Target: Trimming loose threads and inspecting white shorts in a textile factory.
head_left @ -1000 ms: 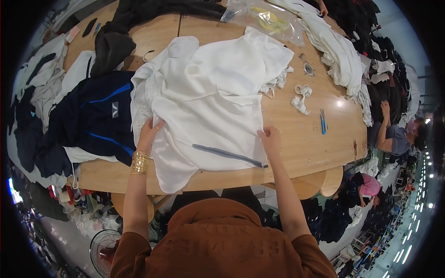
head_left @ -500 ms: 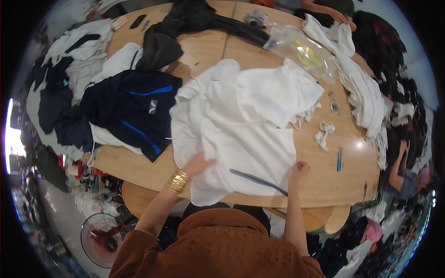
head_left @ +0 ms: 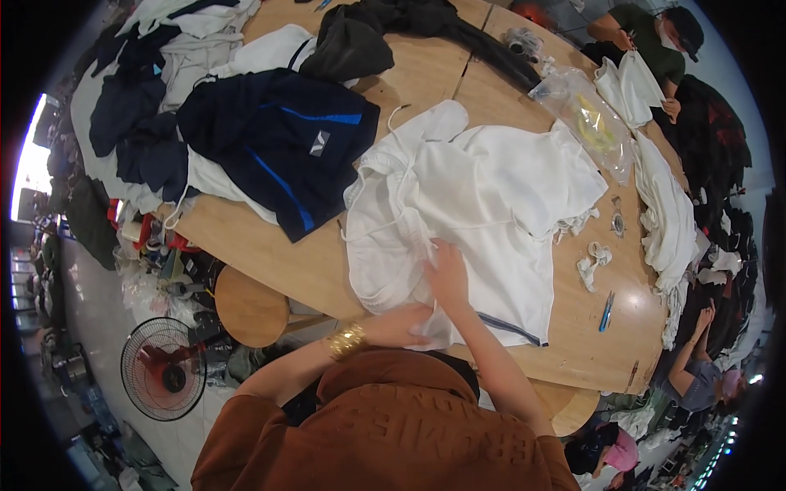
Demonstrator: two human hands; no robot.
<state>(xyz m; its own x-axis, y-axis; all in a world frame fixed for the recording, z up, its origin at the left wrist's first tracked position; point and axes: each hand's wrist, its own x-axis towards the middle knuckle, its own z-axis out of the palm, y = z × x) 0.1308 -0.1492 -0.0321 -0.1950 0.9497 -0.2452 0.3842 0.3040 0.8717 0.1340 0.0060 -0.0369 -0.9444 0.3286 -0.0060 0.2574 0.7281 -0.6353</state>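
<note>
Right hand (head_left: 449,274) lies flat, fingers spread, on the white garment (head_left: 483,204), holding nothing. Left hand (head_left: 401,323), gold bracelet (head_left: 347,340) at its wrist, sits at the garment's near hem by the table edge; grip unclear. Garment lies spread mid wooden table (head_left: 270,254). Navy jacket (head_left: 282,139) just left of it, clear plastic bag (head_left: 594,123) beyond it to the right, blue pen (head_left: 606,311) right of it. Red fan (head_left: 164,368) on floor.

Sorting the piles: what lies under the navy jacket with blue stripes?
A white garment pokes out beneath the navy jacket, on the wooden table. How far it extends underneath is hidden.
</note>
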